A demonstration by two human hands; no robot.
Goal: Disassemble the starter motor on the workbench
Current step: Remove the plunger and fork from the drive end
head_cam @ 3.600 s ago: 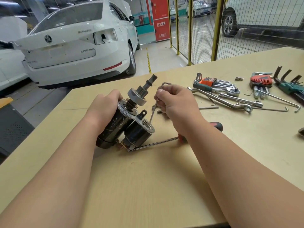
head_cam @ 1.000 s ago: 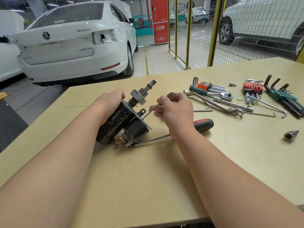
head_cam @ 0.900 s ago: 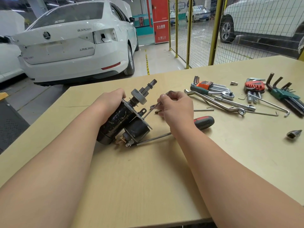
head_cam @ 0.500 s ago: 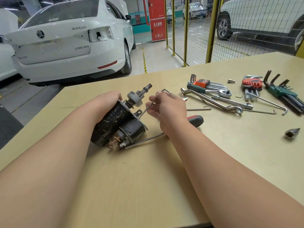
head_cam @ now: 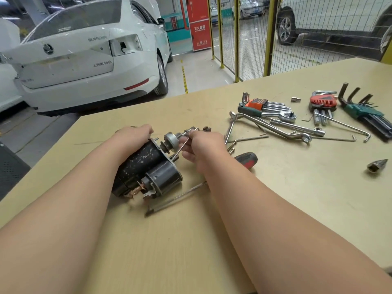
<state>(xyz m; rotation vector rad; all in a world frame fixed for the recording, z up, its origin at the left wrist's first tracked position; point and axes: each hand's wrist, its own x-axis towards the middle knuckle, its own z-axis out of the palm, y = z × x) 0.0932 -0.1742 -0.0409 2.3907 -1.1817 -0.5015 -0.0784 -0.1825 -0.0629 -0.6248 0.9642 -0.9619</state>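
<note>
Even, bright indoor light falls on the pale bench (head_cam: 297, 209), leaving only soft short shadows under the tools and forearms, while the wide lens bows the yellow fence posts (head_cam: 269, 35) and the picture blurs slightly towards its edges.

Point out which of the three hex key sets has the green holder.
The rightmost hex key set, dark keys in green; the other two sets have orange-red holders.

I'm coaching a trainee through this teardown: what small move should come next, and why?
Probably turn the hex key another part-turn. The right hand pinches it, its tip at the flange plate of the starter motor, while the left hand braces the body on the workbench. Whether the tip is seated in a screw, I cannot tell.
</note>
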